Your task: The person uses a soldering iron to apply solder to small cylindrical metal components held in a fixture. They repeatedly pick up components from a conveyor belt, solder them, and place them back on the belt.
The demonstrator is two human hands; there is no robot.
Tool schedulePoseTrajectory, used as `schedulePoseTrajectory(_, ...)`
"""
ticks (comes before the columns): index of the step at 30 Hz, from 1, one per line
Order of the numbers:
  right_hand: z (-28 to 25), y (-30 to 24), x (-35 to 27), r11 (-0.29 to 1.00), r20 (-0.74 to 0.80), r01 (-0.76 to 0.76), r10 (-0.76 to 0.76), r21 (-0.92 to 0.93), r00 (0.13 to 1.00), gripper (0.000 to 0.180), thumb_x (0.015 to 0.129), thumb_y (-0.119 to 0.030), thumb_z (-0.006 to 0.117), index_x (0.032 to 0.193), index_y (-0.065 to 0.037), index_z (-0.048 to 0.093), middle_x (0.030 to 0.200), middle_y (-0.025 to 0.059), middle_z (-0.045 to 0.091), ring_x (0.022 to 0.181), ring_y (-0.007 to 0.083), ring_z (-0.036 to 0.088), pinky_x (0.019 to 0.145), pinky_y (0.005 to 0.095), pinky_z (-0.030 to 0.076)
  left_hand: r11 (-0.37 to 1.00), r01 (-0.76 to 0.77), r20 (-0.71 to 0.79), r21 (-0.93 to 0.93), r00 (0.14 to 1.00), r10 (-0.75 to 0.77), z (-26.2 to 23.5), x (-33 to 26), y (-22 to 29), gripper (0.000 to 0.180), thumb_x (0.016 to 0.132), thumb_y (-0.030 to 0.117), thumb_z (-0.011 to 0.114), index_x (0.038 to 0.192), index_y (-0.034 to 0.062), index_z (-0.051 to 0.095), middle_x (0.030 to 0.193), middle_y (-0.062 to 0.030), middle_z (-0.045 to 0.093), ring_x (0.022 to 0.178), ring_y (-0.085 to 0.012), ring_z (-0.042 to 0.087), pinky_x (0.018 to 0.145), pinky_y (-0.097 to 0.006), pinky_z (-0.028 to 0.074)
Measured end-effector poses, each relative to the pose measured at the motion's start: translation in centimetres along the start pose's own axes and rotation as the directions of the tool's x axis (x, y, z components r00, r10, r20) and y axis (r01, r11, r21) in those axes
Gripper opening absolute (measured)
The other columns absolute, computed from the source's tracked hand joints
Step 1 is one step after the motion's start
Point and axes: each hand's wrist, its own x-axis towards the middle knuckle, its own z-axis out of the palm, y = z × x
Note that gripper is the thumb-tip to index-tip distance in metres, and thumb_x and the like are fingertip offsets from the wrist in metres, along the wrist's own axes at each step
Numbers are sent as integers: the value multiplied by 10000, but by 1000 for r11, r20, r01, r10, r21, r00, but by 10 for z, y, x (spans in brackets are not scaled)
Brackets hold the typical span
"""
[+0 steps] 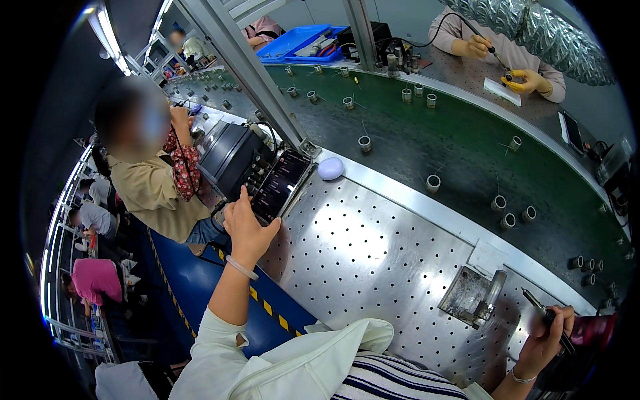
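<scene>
My left hand (pixel 248 230) is at the near edge of a dark-screened phone (pixel 285 181), its index finger stretched out and its thumb apart by the lower corner. Nothing is gripped in it. At the lower right, my right hand (pixel 541 348) is closed around the handle of a soldering iron (pixel 537 304), whose metal tip points up and to the left. Beside that tip, a small metal fixture (pixel 467 293) with a cylindrical bar lies on the perforated metal worktable (pixel 360 267).
A lilac egg-shaped object (pixel 330 169) sits beside the phone. Beyond, a green conveyor (pixel 393 163) carries several small metal cylinders with thin wires. A dark box-shaped device (pixel 233 159) and a metal post (pixel 263 93) stand left. Co-workers sit across and to the left; a foil duct (pixel 533 33) hangs above.
</scene>
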Motion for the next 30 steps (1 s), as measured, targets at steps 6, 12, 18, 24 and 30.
schedulePoseTrajectory(6, 1, 1, 0, 1000, 1, -7, 7, 9, 1000, 159, 923, -161, 504, 863, -17, 476, 778, 18, 427, 615, 42, 323, 491, 140, 250, 1000, 3, 2, -9, 1000, -3, -1, 0, 0, 944, 618, 265, 750, 1375, -68, 294, 1142, -153, 526, 1125, -320, 393, 963, -443, 281)
schedulePoseTrajectory(12, -2, 2, 0, 999, 26, -13, 12, 40, 1000, 152, 923, -153, 506, 865, -15, 482, 771, 17, 428, 613, 42, 323, 490, 141, 250, 1000, 7, 11, -6, 1000, -7, 0, 0, 0, 944, 621, 264, 746, 1378, -69, 290, 1150, -153, 525, 1130, -320, 389, 965, -446, 278)
schedulePoseTrajectory(18, -6, 3, 0, 999, 36, -25, 24, 37, 999, 150, 924, -149, 495, 874, -8, 496, 781, 20, 420, 635, 49, 333, 498, 140, 259, 1000, 22, 22, 4, 1000, -22, -1, 0, 1, 946, 622, 273, 743, 1376, -75, 290, 1155, -149, 518, 1134, -319, 387, 961, -445, 280)
schedulePoseTrajectory(24, -9, 4, 0, 1000, 31, -18, 17, 15, 999, 160, 922, -147, 490, 863, 1, 506, 788, 19, 414, 662, 56, 342, 504, 137, 265, 1000, 21, 22, -6, 1000, -21, -1, 0, 1, 946, 624, 277, 742, 1376, -77, 289, 1154, -147, 517, 1132, -319, 387, 958, -445, 281)
schedulePoseTrajectory(30, -6, 4, 0, 999, 8, -19, 19, 33, 1000, 159, 919, -143, 498, 858, 3, 504, 788, 17, 418, 652, 55, 334, 494, 138, 263, 1000, 17, 20, -15, 1000, -17, 0, 0, -1, 950, 622, 272, 744, 1376, -78, 286, 1153, -146, 516, 1127, -319, 390, 958, -444, 284)
